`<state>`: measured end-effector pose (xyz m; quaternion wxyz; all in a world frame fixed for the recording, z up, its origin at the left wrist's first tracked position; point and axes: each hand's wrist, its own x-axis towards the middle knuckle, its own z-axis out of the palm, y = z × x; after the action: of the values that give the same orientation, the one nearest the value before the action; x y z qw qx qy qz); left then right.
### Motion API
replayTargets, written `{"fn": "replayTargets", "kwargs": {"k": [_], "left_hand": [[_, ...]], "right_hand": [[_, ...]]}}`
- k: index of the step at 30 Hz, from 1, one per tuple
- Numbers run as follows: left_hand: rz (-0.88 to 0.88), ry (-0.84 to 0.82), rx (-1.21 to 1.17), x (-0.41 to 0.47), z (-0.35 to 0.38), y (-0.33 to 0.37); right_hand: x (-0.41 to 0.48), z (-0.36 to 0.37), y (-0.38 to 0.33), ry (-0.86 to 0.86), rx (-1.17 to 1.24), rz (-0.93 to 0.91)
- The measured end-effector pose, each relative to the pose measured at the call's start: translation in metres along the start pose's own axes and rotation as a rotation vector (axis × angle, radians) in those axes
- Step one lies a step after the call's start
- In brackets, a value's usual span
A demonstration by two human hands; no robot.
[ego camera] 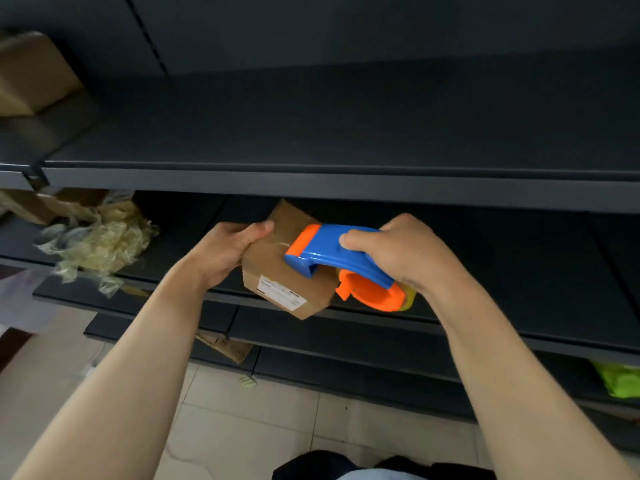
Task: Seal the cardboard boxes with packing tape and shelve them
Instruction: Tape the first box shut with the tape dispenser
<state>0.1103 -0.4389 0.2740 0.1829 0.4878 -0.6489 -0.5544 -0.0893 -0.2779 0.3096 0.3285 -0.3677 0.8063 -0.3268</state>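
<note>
Dark clothes [304, 464] show at the very bottom, closest of all, with pale floor tiles [242, 410] just past them. Far left, on the top shelf [346, 174], sits a brown box [31, 74]. Below it, one shelf down, lies a messy heap of crumpled tape [100, 237].

Next comes the left hand [225, 251]. Its fingers and thumb wrap round the left edge of the small cardboard box [277, 271]. That box is up in the air, tilted, in front of the middle shelf. A white label [282, 292] is stuck on the side facing us. The blue and orange tape dispenser [332, 251] has its orange front on the top of the box. The right hand [398, 251] grips the dispenser round its blue handle. Far right, something bright green [620, 379] peeks out from a lower shelf.

The box looks light, since one hand can hold it up. Its card looks stiff, but it could dent if squeezed hard. Holding it by the edges, away from the top seam, seems best, so no finger gets stuck under the tape. The tape is thin and sticky, and I think it could crumple easily.
</note>
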Motion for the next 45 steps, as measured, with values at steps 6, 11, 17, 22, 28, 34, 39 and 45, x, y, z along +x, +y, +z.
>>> {"fn": "replayTargets", "kwargs": {"k": [6,11,17,22,28,34,39,45], "left_hand": [[-0.013,0.299,0.182,0.03,-0.013,-0.024],[-0.02,0.387,0.243,0.034,-0.016,-0.03],[-0.064,0.286,0.229,0.046,-0.015,-0.015],[-0.065,0.234,0.277,0.056,-0.014,-0.003],[-0.097,0.199,0.265,0.069,-0.013,0.002],[-0.051,0.337,0.402,0.066,-0.004,0.005],[0.1,0.498,1.014,0.041,0.028,0.014],[0.059,0.319,1.129,0.015,0.061,0.004]], "right_hand": [[0.005,0.049,-0.033,0.001,-0.017,-0.079],[0.013,0.057,-0.043,-0.021,-0.043,-0.081],[0.016,0.036,-0.021,0.017,-0.039,-0.046],[0.014,0.006,0.019,0.041,0.004,-0.009],[0.009,-0.022,0.07,0.002,0.101,0.099],[0.041,0.023,0.066,-0.064,0.055,0.137],[0.051,0.036,0.062,-0.089,0.052,0.137],[0.05,0.039,0.063,-0.091,0.05,0.123]]}}
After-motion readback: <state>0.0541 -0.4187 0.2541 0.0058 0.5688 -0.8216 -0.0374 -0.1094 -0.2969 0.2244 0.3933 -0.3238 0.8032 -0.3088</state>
